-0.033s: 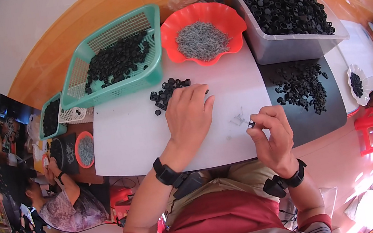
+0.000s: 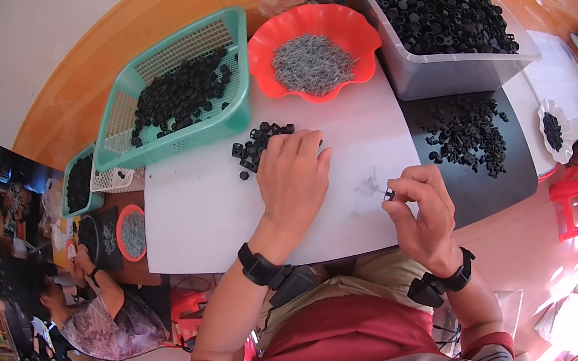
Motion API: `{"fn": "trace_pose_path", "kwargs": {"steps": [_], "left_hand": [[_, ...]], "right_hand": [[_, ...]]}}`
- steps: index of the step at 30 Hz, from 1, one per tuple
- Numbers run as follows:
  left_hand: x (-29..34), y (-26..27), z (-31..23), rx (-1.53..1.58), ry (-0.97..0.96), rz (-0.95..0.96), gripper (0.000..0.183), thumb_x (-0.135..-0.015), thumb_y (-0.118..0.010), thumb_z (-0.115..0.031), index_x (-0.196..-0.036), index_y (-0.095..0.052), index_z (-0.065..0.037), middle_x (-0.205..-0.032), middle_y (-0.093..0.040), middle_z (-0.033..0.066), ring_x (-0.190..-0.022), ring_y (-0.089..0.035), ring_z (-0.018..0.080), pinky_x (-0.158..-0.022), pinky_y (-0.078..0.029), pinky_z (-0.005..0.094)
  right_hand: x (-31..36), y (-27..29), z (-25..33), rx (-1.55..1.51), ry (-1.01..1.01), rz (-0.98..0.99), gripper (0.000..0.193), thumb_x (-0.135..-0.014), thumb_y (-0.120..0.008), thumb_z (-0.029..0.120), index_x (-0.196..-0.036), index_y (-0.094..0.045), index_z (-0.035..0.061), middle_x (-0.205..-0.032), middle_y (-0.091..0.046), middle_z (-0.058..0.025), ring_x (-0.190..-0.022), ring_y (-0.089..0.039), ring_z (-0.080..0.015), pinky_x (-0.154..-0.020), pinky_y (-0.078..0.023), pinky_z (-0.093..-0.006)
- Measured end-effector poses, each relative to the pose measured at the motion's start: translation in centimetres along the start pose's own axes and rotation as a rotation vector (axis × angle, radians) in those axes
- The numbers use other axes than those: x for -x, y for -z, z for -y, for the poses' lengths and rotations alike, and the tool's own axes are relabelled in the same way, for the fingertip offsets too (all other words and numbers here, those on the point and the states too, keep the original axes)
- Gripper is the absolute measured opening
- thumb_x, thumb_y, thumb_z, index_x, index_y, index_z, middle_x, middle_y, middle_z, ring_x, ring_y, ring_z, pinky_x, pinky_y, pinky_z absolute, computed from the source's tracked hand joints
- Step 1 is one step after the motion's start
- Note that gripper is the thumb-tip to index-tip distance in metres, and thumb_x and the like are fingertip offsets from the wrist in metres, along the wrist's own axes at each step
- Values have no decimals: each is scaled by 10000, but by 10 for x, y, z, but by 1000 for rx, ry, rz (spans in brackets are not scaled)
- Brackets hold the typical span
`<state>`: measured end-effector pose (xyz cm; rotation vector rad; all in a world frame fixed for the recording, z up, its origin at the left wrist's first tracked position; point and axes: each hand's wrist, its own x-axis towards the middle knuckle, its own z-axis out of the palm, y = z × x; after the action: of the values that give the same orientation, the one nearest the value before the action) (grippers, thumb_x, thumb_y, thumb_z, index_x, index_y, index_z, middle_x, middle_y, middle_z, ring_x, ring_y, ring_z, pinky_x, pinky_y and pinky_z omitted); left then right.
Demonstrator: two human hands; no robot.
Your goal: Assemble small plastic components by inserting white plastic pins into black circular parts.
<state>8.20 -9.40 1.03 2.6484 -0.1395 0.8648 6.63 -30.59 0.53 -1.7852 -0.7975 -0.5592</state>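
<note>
My left hand (image 2: 294, 176) lies back-up over the white board (image 2: 196, 219), beside a small heap of black plastic pieces (image 2: 253, 150). Its fingers curl in, and a dark bit shows by the index fingertip; the rest of the grip is hidden. To the right, my right hand (image 2: 425, 215) pinches a small black plastic piece (image 2: 388, 195) between thumb and fingertips. A thin grey nail seems to stick out of this piece toward a few loose nails (image 2: 369, 185) on the board.
Behind stand a green basket (image 2: 249, 103) of black pieces, a red scalloped bowl (image 2: 369, 67) of nails and a clear bin (image 2: 440, 79) of black parts. More pieces (image 2: 469, 139) cover a dark mat (image 2: 511, 181) at right. Another person (image 2: 104, 311) works at left.
</note>
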Motion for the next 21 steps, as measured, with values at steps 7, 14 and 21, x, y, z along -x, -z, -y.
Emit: {"fn": "trace_pose_path", "kwargs": {"steps": [7, 14, 21], "left_hand": [[-5, -8, 7, -65, 10, 82, 218, -792, -802, -94, -1001, -749, -64, -1017, -751, 64, -939, -682, 308, -819, -556, 407], [2, 27, -9, 572, 228, 162, 217, -872, -781, -16, -1088, -752, -17, -1107, -735, 95, -988, -717, 193, -871, -573, 300], [23, 33, 1, 1158, 415, 315, 252, -945, -709, 28, -1195, -734, 4, -1180, -702, 146, -1031, -708, 191, -923, -603, 333]], "right_hand": [[1, 5, -2, -49, -28, -9, 287, -866, -788, -17, -1125, -665, 5, -999, -612, -130, -686, -637, -185, -592, -528, -294], [-2, 8, -2, -69, -56, 9, 290, -861, -794, -17, -1123, -671, -3, -1001, -614, -130, -695, -635, -182, -597, -527, -295], [-6, 0, 4, -111, -35, 41, 304, -855, -797, -20, -1132, -674, 5, -998, -618, -125, -696, -636, -179, -610, -530, -289]]}}
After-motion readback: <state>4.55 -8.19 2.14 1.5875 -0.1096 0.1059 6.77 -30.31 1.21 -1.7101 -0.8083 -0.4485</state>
